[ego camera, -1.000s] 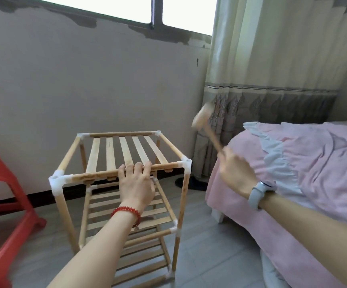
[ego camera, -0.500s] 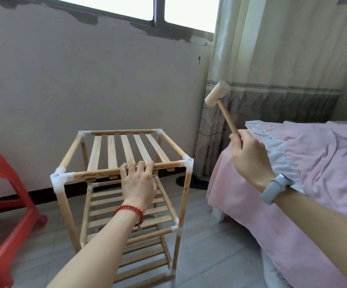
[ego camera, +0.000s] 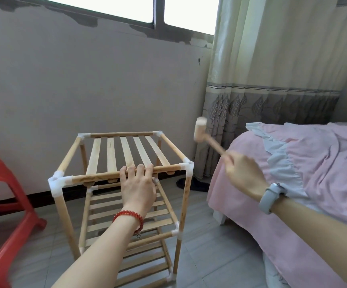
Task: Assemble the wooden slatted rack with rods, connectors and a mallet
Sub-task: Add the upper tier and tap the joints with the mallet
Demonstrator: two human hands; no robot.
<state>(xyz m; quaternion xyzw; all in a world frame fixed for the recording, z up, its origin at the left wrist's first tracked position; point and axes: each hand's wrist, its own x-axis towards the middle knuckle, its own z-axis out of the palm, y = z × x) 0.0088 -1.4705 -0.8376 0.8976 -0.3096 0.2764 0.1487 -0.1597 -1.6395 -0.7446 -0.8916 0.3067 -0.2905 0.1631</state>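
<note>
The wooden slatted rack (ego camera: 110,154) stands upright on the floor, three shelves high, its rods joined by white plastic connectors. My left hand (ego camera: 138,187) grips the top front rod (ego camera: 168,168), fingers curled over it. My right hand (ego camera: 245,173) holds the handle of a small wooden mallet (ego camera: 200,129). The mallet head hangs in the air, up and to the right of the front right corner connector (ego camera: 187,166), apart from it.
A red plastic stool (ego camera: 0,183) stands at the left. A bed with a pink cover (ego camera: 303,173) fills the right side. The curtain (ego camera: 272,80) and a dark stand base (ego camera: 193,183) are behind the rack. Grey wall behind.
The mallet was raised high half a second ago and has now swung down and leftward toward the rack's front right corner. My left hand stays on the top rod.
</note>
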